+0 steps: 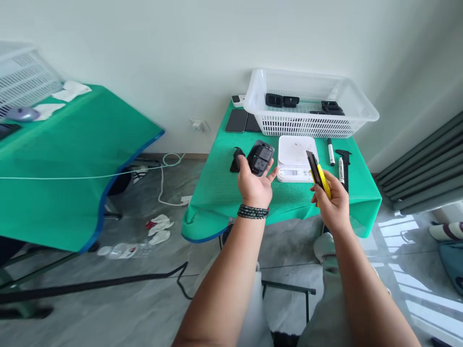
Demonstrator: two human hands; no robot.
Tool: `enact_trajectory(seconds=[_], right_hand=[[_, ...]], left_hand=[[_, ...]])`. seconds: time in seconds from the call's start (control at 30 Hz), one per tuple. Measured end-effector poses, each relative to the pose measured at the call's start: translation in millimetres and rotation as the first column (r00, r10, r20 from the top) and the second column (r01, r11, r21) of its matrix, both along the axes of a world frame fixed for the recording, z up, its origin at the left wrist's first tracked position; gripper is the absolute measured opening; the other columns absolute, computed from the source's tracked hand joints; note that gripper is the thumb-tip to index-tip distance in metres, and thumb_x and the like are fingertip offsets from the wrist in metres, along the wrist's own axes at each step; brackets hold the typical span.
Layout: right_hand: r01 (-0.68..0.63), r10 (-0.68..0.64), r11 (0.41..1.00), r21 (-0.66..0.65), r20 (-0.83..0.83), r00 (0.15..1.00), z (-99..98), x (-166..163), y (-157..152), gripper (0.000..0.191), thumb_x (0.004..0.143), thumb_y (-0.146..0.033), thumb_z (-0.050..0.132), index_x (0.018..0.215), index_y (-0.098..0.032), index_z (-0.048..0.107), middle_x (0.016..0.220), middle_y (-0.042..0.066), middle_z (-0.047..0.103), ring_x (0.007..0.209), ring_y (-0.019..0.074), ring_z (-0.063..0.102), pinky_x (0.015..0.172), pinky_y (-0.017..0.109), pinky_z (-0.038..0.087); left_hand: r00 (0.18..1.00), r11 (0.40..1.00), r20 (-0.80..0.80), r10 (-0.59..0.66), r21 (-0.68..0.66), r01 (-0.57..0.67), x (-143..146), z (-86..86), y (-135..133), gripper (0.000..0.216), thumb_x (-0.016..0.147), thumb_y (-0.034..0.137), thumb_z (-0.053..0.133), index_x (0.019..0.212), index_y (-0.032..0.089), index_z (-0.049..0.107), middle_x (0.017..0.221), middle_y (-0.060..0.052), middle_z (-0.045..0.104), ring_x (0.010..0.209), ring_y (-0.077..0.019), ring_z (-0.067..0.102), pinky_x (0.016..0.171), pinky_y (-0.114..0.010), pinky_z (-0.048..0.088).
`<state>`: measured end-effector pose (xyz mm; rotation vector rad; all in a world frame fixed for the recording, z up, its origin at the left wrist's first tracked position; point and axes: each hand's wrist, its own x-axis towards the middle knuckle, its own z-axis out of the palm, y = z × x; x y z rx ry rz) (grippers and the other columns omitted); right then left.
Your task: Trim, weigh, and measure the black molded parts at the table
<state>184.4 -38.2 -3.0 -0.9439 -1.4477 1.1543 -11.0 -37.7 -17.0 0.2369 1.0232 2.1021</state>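
Gripping a black car key (261,158), left hand (255,185); right hand (334,202) clasps yellow cutter (320,177)

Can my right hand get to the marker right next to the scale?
Probably yes: nothing stands between the right hand and the marker, though the hand grips a knife, so picking it up looks awkward.

2 hands (255,185), 1 yellow knife (321,177), 1 black device (260,158), 1 scale (294,152), 2 markers (331,152), 1 caliper (346,161), 2 baskets (311,126), 2 tables (217,188)
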Motion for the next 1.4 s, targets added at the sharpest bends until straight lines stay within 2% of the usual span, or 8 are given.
enact_trajectory(seconds=[0.2, 0.33, 0.5, 0.77, 0.93, 1.17, 1.3, 1.4], right_hand=[[-0.021, 0.021, 1.0, -0.01, 0.001, 1.0, 4.1, 5, -10, 0.052, 0.09, -0.037, 0.069, 0.14, -0.023, 0.06, 0.087, 0.002, 0.073, 0.055, 0.0123, 0.061, 0.052, 0.029, 0.054], [-0.025, 0.025, 1.0, 0.008, -0.026, 0.999, 15.6, 7, -4, 0.053, 0.089, -0.039, 0.07, 0.138, -0.023, 0.061, 0.086, 0.001, 0.073, 0.054, 0.0128, 0.062, 0.046, 0.028, 0.049], [-0.072, 0.073, 0.997, 0.028, -0.018, 0.997, 20.7, 8, 11, 0.049, 0.089, -0.038, 0.071, 0.135, -0.023, 0.064, 0.085, 0.001, 0.073, 0.055, 0.0127, 0.063, 0.049, 0.028, 0.051], [-0.102, 0.095, 0.991, 0.081, 0.094, 0.991, 12.5, -1, 23, 0.041, 0.089, -0.036, 0.073, 0.129, -0.027, 0.073, 0.09, 0.004, 0.074, 0.061, 0.0142, 0.062, 0.053, 0.028, 0.055], [-0.288, 0.287, 0.957, -0.037, -0.03, 0.957, 16.9, -10, 24, 0.05, 0.09, -0.039, 0.072, 0.139, -0.027, 0.067, 0.084, 0.001, 0.073, 0.048, 0.0091, 0.053, 0.045, 0.026, 0.051], [-0.486, 0.483, 0.866, -0.114, -0.057, 0.874, 14.0, -6, 29, 0.052, 0.091, -0.047, 0.07, 0.139, -0.026, 0.068, 0.079, 0.0, 0.072, 0.043, 0.007, 0.049, 0.04, 0.023, 0.044], [-0.227, 0.244, 0.967, -0.117, 0.155, 0.957, 10.3, 1, 47, 0.049, 0.089, -0.041, 0.07, 0.133, -0.021, 0.074, 0.073, 0.001, 0.068, 0.048, 0.0084, 0.048, 0.043, 0.022, 0.041], [-0.1, 0.128, 0.986, -0.134, 0.22, 0.967, 12.8, 9, 56, 0.051, 0.087, -0.039, 0.071, 0.133, -0.017, 0.074, 0.069, 0.001, 0.066, 0.048, 0.0093, 0.05, 0.042, 0.023, 0.04]], left_hand=[[0.991, 0.996, 0.111, -0.081, 0.052, 0.075, -1, 5.6, -20, 0.066, 0.082, 0.082, 0.057, 0.109, 0.022, 0.067, 0.118, -0.012, 0.072, 0.094, -0.0237, 0.074, 0.076, -0.037, 0.063], [0.988, 0.986, -0.098, -0.121, 0.1, 0.131, -1, 14.6, -30, 0.055, 0.07, 0.061, 0.084, 0.105, 0.022, 0.068, 0.115, -0.01, 0.073, 0.092, -0.0208, 0.075, 0.072, -0.03, 0.061], [0.898, 0.985, -0.407, -0.165, -0.016, 0.174, -11, 12.7, -27, 0.052, 0.07, 0.055, 0.087, 0.099, 0.018, 0.066, 0.085, -0.003, 0.07, 0.058, -0.0117, 0.067, 0.049, -0.022, 0.046], [0.873, 0.951, -0.416, -0.257, 0.055, 0.306, -13, 14.8, -19, 0.037, 0.076, 0.05, 0.082, 0.087, 0.018, 0.066, 0.072, -0.004, 0.069, 0.061, -0.0156, 0.066, 0.052, -0.025, 0.049], [0.827, 0.94, -0.484, -0.287, 0.025, 0.34, -12, 13.5, -20, 0.046, 0.08, 0.063, 0.078, 0.084, 0.018, 0.066, 0.071, -0.005, 0.069, 0.062, -0.0167, 0.064, 0.055, -0.027, 0.049], [0.628, 0.924, -0.693, -0.353, -0.152, 0.352, -21, 13.2, -25, 0.054, 0.085, 0.07, 0.07, 0.095, 0.017, 0.07, 0.067, -0.003, 0.063, 0.059, -0.0136, 0.053, 0.055, -0.026, 0.043], [0.49, 0.916, -0.81, -0.322, -0.136, 0.378, -11, 24.8, -44, 0.047, 0.095, 0.064, 0.061, 0.092, 0.018, 0.068, 0.068, -0.001, 0.057, 0.062, -0.0127, 0.052, 0.057, -0.025, 0.041], [0.528, 0.889, -0.796, -0.294, -0.026, 0.456, 1, 26.1, -54, 0.043, 0.101, 0.06, 0.054, 0.101, 0.019, 0.068, 0.074, -0.001, 0.058, 0.066, -0.0131, 0.053, 0.061, -0.026, 0.044]])
